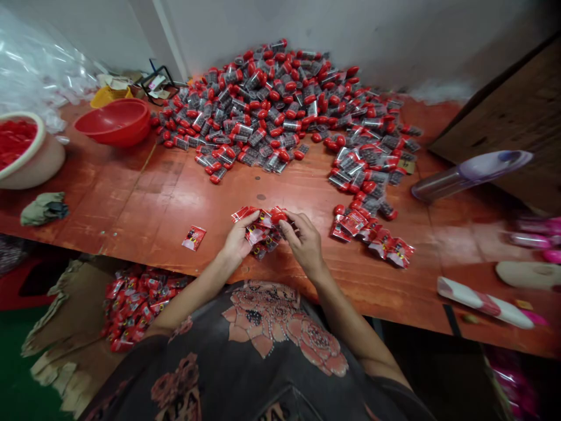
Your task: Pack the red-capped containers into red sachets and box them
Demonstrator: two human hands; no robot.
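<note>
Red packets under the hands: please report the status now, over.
Left hand and right hand on small red foil packets. One loose packet beside left hand. Pile of red-capped clear tubes ahead, apart from hands.

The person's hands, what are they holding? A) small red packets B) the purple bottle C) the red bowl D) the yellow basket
A. The left hand and the right hand are both gripping a bunch of small red packets.
</note>
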